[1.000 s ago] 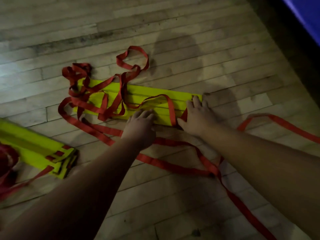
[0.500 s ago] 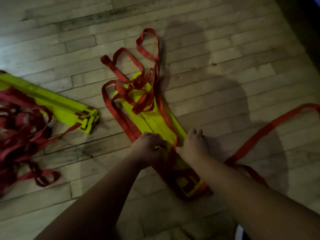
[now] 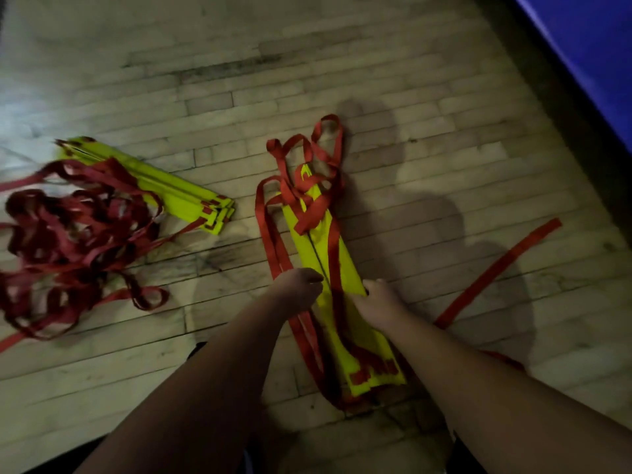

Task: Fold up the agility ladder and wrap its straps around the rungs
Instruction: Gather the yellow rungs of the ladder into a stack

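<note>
A stack of yellow ladder rungs (image 3: 316,230) lies on the wooden floor, running away from me, with red straps (image 3: 304,186) looped loosely over its far end and along its left side. My left hand (image 3: 299,289) grips the stack's left edge with curled fingers. My right hand (image 3: 378,301) grips the right edge. A single red strap (image 3: 499,271) trails off to the right across the floor.
A second bundle of yellow rungs (image 3: 181,196) lies at the left with a large tangle of red straps (image 3: 71,241) beside it. A blue mat (image 3: 591,53) edges the floor at the upper right. Bare wooden floor (image 3: 307,70) stretches beyond.
The rung stack has turned from lying crosswise to pointing away from me, and both hands have closed on its sides. The view has shifted, bringing the second bundle further in.
</note>
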Motion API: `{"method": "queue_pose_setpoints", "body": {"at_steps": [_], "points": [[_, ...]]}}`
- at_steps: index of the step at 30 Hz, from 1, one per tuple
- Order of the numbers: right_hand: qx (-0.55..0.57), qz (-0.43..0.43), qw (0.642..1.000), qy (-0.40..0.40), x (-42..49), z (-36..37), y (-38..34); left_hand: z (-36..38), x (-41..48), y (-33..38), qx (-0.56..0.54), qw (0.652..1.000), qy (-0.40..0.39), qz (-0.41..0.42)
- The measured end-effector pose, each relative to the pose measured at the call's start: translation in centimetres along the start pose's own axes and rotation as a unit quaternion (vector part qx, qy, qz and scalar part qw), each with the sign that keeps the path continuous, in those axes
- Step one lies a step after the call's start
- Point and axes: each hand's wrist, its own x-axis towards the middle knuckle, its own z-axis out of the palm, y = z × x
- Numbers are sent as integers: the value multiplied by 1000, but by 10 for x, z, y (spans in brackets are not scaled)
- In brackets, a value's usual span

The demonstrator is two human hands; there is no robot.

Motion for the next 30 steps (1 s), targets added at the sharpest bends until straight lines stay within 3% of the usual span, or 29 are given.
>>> {"method": "queue_pose_setpoints", "body": {"at_steps": [6,13,18,26,30], "points": [[-28,-21,996,77,-76,-79,-32,-53,-63,37,-20,999,36,-33],[-161,-33,981,108,-183,-152,-72,-113,-174,99,-90,996,-4,-11],[-174,-68,974,130,-262,-176,-109,-139,-247,146,-113,983,87,115],[-124,-211,959,145,-387,-160,-181,-197,-359,164,-308,924,216,66],[-106,-244,954,137,-410,-137,-189,-227,-389,132,-315,903,291,29]]}}
